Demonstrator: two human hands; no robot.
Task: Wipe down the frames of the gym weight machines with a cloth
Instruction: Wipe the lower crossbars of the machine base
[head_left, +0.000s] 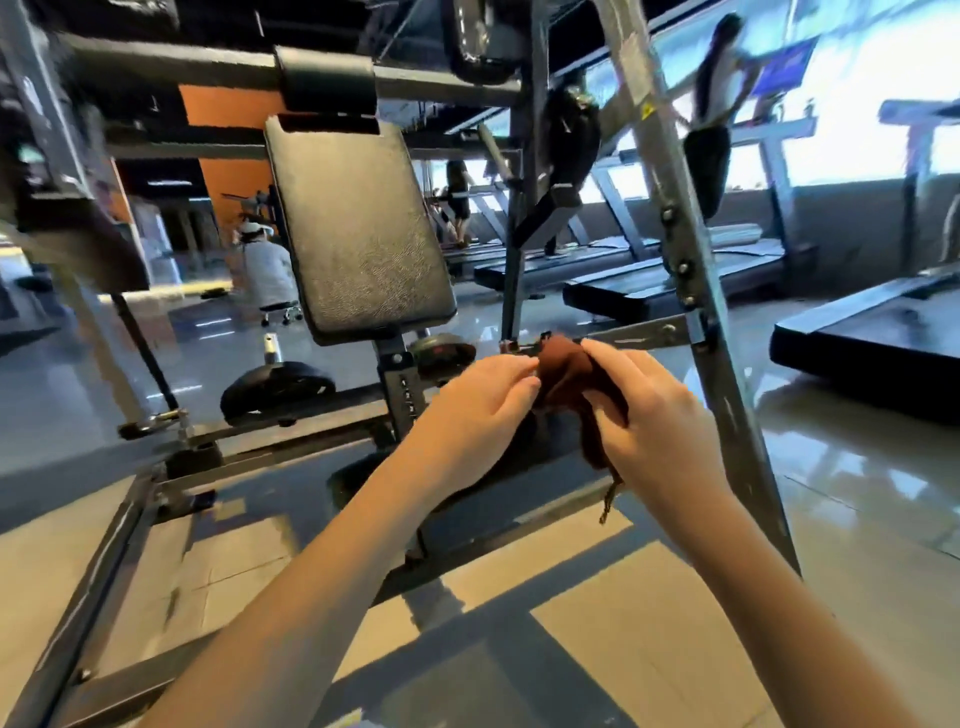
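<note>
Between our fingers (524, 388) we see soft, matt brown cloth (563, 379); beyond it, scuffed grey-painted metal frame (691, 270), a grainy black leatherette pad (358, 228), and glossy floor tiles (857, 467).

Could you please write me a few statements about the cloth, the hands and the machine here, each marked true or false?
1. The cloth is brown. True.
2. Only the right hand holds it. False: the left hand pinches it too.
3. The cloth is pressed against the back pad. False: it is held up by the grey crossbar, to the right of the pad.
4. The back pad is black. True.
5. A person stands on a treadmill behind the machine. True.
</note>
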